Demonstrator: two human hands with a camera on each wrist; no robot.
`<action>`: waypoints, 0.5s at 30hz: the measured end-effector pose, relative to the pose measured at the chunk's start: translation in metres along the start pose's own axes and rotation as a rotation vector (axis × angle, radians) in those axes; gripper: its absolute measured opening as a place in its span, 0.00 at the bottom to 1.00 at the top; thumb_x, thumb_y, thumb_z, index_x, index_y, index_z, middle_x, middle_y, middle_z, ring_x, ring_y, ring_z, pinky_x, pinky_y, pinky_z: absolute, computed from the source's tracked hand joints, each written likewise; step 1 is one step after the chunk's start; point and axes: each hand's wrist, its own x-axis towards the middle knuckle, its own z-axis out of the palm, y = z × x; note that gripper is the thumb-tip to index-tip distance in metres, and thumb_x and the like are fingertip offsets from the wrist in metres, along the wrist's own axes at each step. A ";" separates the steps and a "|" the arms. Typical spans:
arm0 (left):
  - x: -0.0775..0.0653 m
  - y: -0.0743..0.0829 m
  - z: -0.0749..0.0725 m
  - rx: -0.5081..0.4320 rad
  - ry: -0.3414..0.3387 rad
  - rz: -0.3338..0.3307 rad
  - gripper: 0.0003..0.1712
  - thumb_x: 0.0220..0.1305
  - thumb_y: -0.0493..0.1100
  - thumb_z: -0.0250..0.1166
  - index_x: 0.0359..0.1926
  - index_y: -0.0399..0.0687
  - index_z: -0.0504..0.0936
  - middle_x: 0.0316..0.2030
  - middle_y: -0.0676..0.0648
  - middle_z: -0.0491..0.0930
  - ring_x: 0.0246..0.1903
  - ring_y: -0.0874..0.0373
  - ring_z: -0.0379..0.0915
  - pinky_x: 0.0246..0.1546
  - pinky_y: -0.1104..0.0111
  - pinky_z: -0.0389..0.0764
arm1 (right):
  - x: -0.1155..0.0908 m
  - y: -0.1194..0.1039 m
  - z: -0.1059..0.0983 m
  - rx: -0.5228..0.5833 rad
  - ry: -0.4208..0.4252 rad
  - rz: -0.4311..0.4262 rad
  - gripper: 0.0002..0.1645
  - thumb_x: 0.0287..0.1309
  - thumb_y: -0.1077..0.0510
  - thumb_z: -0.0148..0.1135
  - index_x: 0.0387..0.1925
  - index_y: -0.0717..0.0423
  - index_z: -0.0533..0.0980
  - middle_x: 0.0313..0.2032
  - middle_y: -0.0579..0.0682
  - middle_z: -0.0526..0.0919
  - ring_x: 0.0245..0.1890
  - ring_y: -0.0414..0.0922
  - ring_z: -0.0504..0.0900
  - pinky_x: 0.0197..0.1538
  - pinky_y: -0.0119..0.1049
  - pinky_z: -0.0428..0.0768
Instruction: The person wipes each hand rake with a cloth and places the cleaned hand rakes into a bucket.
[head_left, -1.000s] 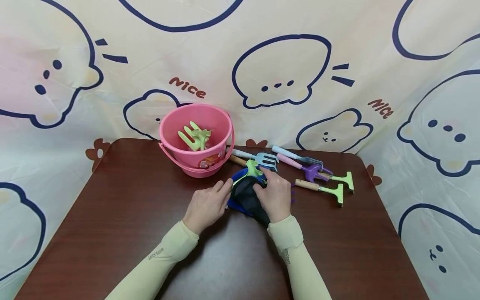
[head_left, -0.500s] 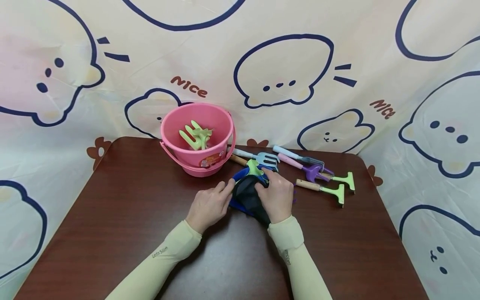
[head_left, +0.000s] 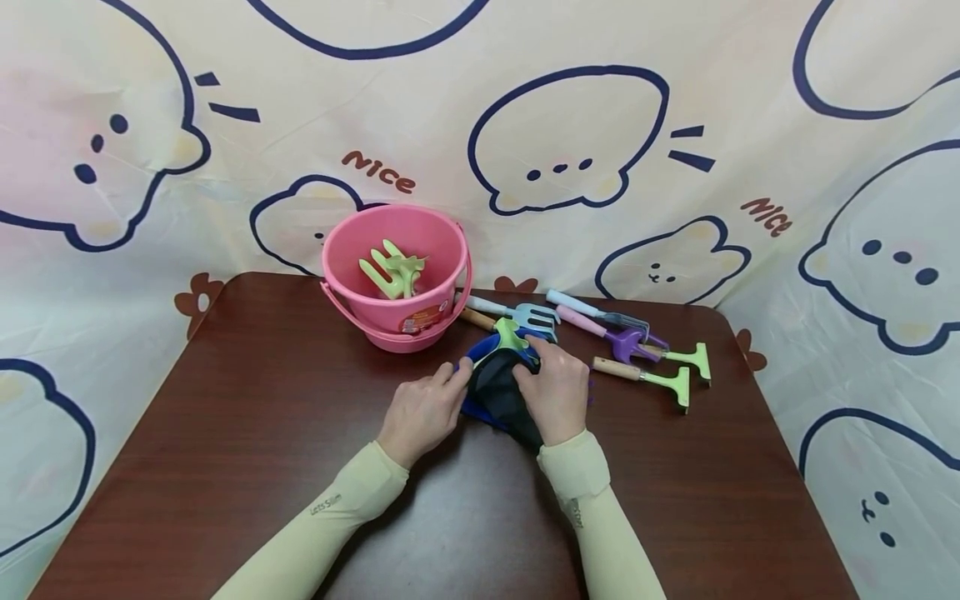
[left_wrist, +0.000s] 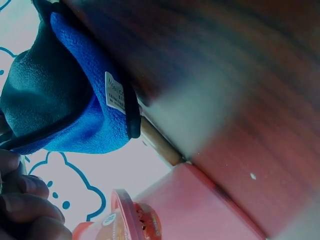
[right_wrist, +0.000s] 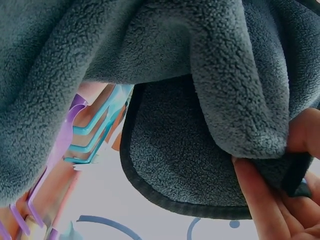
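Observation:
A cloth, dark grey on one face and blue on the other, is bunched between both hands, close over the tabletop. In the left wrist view its blue face shows a white label. A light green garden tool pokes out past its far edge, the rest of it covered. My left hand grips at the cloth's left side, where the tool runs under the fabric; its fingers are curled in the left wrist view. My right hand pinches the cloth from the right, thumb and fingers on the fabric in the right wrist view.
A pink bucket with green tool heads inside stands at the back left. Light blue forks, a purple fork and green tools with wooden handles lie to the right. A patterned curtain hangs behind the table.
Both hands stay at the cloth, and the left hand shifts slightly to the right. The bucket and loose tools keep their places on the table.

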 end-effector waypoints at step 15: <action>0.002 0.001 -0.002 -0.020 -0.075 -0.045 0.22 0.72 0.48 0.66 0.63 0.50 0.78 0.34 0.47 0.81 0.14 0.63 0.57 0.16 0.75 0.65 | 0.000 0.004 -0.002 0.009 -0.015 0.006 0.19 0.49 0.66 0.78 0.46 0.63 0.87 0.38 0.61 0.91 0.32 0.58 0.89 0.38 0.51 0.86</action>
